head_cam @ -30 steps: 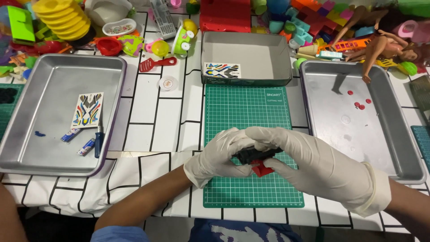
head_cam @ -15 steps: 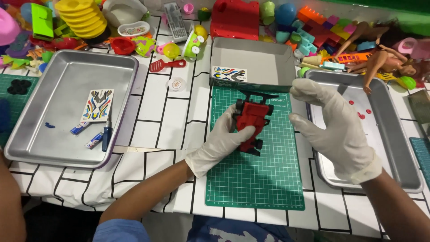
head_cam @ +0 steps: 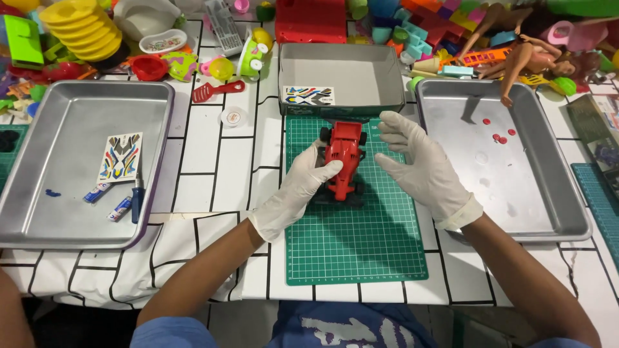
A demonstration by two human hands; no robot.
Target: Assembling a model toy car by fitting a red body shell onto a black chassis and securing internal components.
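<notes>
1. The left hand (head_cam: 298, 187) has its gloved fingers (head_cam: 322, 171) curled against the left flank of the red toy racing car (head_cam: 342, 161), thumb reaching over the body, so the fingers are closed on the car from one side only.
2. The car rests on its wheels on the green cutting mat (head_cam: 354, 245), nose pointing away from the person, just in front of the grey cardboard box (head_cam: 342, 74).
3. The right hand (head_cam: 422, 171) is empty, its fingers (head_cam: 394, 125) spread apart and slightly bent, hanging just beside the car's right flank without touching it.
4. To steady the car well, the left hand would best keep its hold low on the body rather than on the thin wing or the wheels, which look likely to flex or roll; this is a judgement from the toy's shape.
5. The right hand, if brought in, would do best to meet the opposite flank squarely so the car does not skid across the mat.
6. Both wrists sit above the mat, the left forearm coming in from the lower left and the right forearm from the lower right, both bare above the glove cuffs.
7. A metal tray (head_cam: 39, 212) lies to the left with a sticker sheet (head_cam: 120, 156) in it, and another metal tray (head_cam: 548, 212) lies to the right.
</notes>
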